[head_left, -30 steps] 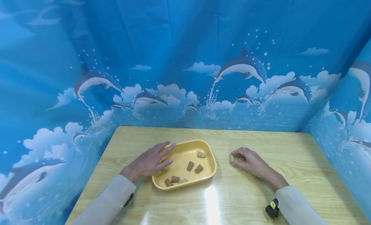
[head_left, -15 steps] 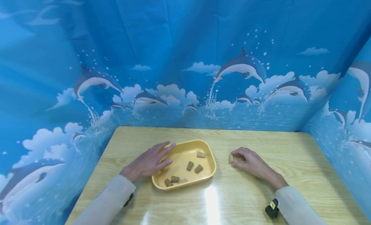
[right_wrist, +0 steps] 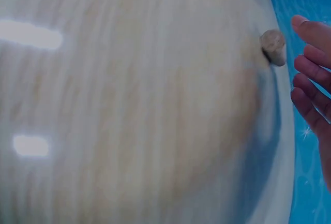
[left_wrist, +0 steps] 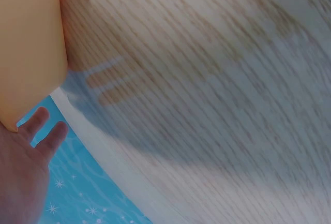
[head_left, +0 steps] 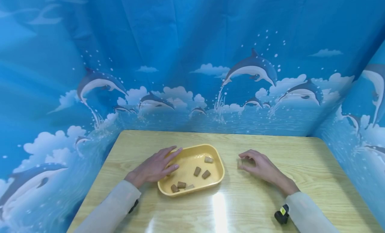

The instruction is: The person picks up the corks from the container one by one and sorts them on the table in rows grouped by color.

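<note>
In the head view my left hand (head_left: 154, 168) lies over the left rim of a yellow tray (head_left: 192, 156), fingers spread; the left wrist view shows two fingertips (left_wrist: 54, 133) past the tray's corner. Several short brown corks lie in the tray, among them a lighter cork (head_left: 209, 160) near the back and a darker cork (head_left: 197, 171) in the middle. To the tray's right a single cork (head_left: 239, 164) stands on end on the table. My right hand (head_left: 261, 164) is beside it, thumb and fingers parted. A gap shows between cork (right_wrist: 273, 45) and fingers in the right wrist view.
The wooden table (head_left: 246, 206) reaches back to a blue curtain (head_left: 186, 52) printed with dolphins. A small black wrist device (head_left: 281, 215) hangs under the right sleeve. Bright glare (head_left: 219, 211) crosses the table's front middle.
My right thumb and fingers have let go of the standing cork and drawn slightly apart from it. The left hand and the tray have stayed put.
</note>
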Motion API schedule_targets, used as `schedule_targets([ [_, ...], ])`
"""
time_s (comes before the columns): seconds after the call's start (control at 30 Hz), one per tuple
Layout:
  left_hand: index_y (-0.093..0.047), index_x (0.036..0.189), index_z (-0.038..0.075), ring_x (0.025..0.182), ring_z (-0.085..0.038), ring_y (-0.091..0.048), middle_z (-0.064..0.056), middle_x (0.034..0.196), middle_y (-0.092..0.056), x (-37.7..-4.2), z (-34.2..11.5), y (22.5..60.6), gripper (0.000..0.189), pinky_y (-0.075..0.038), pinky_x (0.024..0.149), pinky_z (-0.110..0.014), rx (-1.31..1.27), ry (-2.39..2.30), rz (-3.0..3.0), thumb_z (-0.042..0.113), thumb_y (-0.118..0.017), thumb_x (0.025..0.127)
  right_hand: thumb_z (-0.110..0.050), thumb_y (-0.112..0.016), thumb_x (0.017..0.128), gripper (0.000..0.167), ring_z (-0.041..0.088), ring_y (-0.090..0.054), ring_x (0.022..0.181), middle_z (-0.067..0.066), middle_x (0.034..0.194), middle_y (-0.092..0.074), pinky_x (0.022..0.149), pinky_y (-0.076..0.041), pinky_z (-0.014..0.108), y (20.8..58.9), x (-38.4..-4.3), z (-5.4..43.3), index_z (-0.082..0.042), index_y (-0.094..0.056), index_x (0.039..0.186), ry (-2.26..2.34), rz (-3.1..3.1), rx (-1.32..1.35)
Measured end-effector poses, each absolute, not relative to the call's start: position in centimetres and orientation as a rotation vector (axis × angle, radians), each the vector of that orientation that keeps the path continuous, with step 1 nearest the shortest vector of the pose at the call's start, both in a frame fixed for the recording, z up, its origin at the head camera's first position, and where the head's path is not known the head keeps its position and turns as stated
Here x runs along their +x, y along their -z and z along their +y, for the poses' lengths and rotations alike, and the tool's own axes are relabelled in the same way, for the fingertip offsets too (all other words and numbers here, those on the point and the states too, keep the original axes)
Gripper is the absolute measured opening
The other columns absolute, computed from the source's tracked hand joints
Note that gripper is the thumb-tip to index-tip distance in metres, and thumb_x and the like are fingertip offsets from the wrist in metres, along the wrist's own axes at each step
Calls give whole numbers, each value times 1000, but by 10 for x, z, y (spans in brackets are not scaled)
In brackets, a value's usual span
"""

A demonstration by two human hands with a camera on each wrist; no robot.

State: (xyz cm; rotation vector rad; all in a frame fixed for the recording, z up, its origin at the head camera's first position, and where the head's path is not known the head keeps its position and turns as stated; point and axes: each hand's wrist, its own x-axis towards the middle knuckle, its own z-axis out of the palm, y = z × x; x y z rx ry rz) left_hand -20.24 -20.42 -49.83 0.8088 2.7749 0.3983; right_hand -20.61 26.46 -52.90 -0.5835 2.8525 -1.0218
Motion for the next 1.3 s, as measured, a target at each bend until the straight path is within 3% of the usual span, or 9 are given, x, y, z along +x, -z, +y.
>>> schedule_targets([
  [0.23,-13,176,39,166,-40,-29,-8,184,-19,-202,-204,498,73,-32,130,-67,805,-406,2771,69,-33,113,-28,-83,99,44,30,-72,120,6,131,-75,103,-62,55,516,-213,250,-9,-72,138,1070,2832,-714],
  [0.57,-11,176,38,166,-40,-28,-9,184,-17,-203,-205,499,73,-32,130,-67,816,-384,2774,69,-32,113,-27,-81,101,42,31,-70,123,5,134,-74,105,-60,60,500,-225,220,-10,-73,138,1083,2788,-837],
  [0.9,-12,176,38,166,-40,-28,-9,184,-17,-204,-204,497,73,-31,131,-66,806,-395,2767,68,-32,113,-25,-83,99,40,30,-70,125,6,136,-75,106,-60,57,491,-232,190,-13,-74,135,1061,2768,-918],
  [1.13,-12,176,38,166,-40,-28,-10,184,-18,-204,-204,496,73,-31,132,-65,801,-385,2771,68,-32,113,-22,-82,99,40,24,-69,113,8,132,-75,96,-62,45,488,-236,173,-9,-73,136,993,2741,-990],
  [1.3,-12,176,39,166,-40,-28,-10,183,-19,-205,-204,499,73,-31,132,-65,805,-379,2777,69,-30,113,-29,-80,101,42,27,-68,118,8,134,-75,103,-59,53,489,-238,162,-8,-73,136,940,2725,-1001],
])
